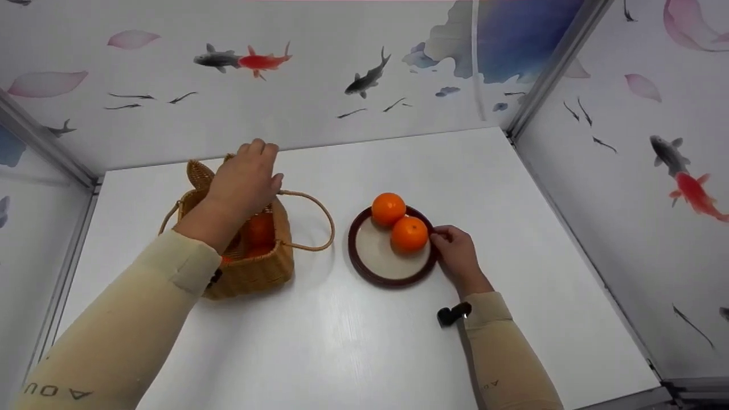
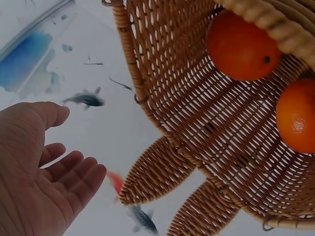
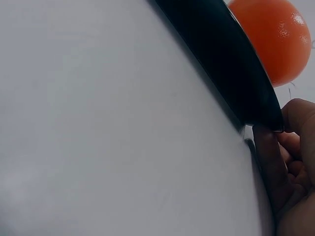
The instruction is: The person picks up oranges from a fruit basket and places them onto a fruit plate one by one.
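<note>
Over the wicker basket (image 1: pixel 250 276) on the table's left side, my left hand (image 1: pixel 245 176) hovers with nothing in it. The left wrist view shows the same hand (image 2: pixel 54 172) with loosely bent fingers, beside the basket's two ear-shaped flaps. Oranges lie inside the basket, among them one orange (image 2: pixel 243 46) and a second orange (image 2: pixel 298 115). My right hand (image 1: pixel 458 256) pinches the right rim of a brown-edged plate (image 1: pixel 373 250) between thumb and fingers. On that plate sit two oranges touching each other, a rear one (image 1: pixel 388 209) and a front one (image 1: pixel 409 234).
A looped handle (image 1: pixel 327 219) sticks out from the basket's right side towards the plate. Both stand on a white table (image 1: pixel 342 353). Walls printed with fish and petals enclose it at the back (image 1: pixel 319 108) and on both sides.
</note>
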A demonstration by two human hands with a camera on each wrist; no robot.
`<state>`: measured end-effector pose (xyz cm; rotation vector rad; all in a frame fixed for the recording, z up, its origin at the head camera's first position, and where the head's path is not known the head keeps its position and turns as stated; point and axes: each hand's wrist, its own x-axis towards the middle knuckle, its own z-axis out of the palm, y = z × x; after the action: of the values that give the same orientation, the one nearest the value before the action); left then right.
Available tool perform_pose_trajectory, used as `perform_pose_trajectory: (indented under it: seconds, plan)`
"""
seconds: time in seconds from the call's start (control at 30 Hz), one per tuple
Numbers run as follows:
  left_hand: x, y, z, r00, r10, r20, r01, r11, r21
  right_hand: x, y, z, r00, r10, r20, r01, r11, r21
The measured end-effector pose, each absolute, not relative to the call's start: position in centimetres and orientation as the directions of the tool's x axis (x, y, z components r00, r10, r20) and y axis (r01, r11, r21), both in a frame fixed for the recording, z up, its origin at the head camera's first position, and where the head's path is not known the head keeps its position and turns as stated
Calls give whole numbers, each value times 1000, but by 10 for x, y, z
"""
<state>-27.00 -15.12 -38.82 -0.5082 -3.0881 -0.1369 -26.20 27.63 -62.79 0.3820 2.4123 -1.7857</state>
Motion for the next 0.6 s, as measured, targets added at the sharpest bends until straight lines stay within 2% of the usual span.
perform_pose_trajectory:
  seconds: [0.23,0.43,0.6]
  plan:
    - [-273,-176,-396,-936,295,-191,274,953,127,-263,276,-626,-963,136,-232,261,256,-931]
    - [-283,-184,-410,-876,321,-360,244,939,243,-261,280,-627,-971,133,-198,227,270,-936]
    - [-290,-186,-420,-821,316,-475,186,936,300,-260,280,-629,-962,133,-237,264,255,-930]
